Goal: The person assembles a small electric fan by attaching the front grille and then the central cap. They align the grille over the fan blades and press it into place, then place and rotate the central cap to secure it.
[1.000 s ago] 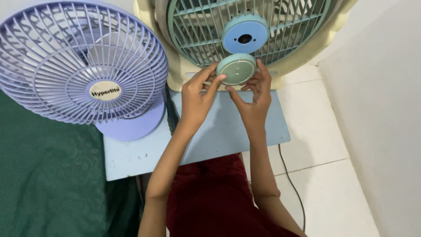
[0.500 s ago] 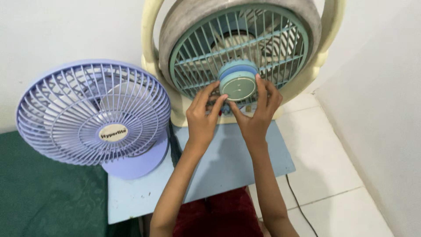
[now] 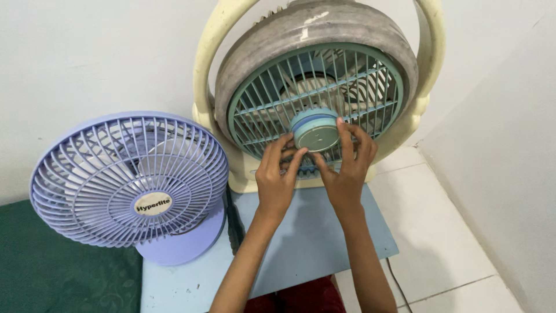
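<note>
Forearms: reaching up from 6 o'clock, converging toward the middle of the view.
Table: lying under both arms, light blue, bearing the two fans.
Left hand: resting at the lower left edge of the round cap, fingertips curling against its rim, grasping it from 8 o'clock.
Right hand: pressing on the cap from 4 o'clock, forefinger lying up along its right edge, remaining fingers spreading behind onto the grille; grasping the cap together with the left.
Round cap: sitting at the centre of the green grille, pale green face pointing toward the camera, blue ring showing just behind it; whether seated fully or only touching the hub, cannot tell.
Green fan: standing at 12 o'clock, grey dusty ring circling the grille, cream frame arching around it.
Purple fan: standing at 9 o'clock, just beside the cream frame, well apart from both hands, its round base resting on the table.
Green cloth: lying at 8 o'clock beside the table.
Cord: trailing over white floor tiles at 5 o'clock.
Wall: rising white behind both fans.
</note>
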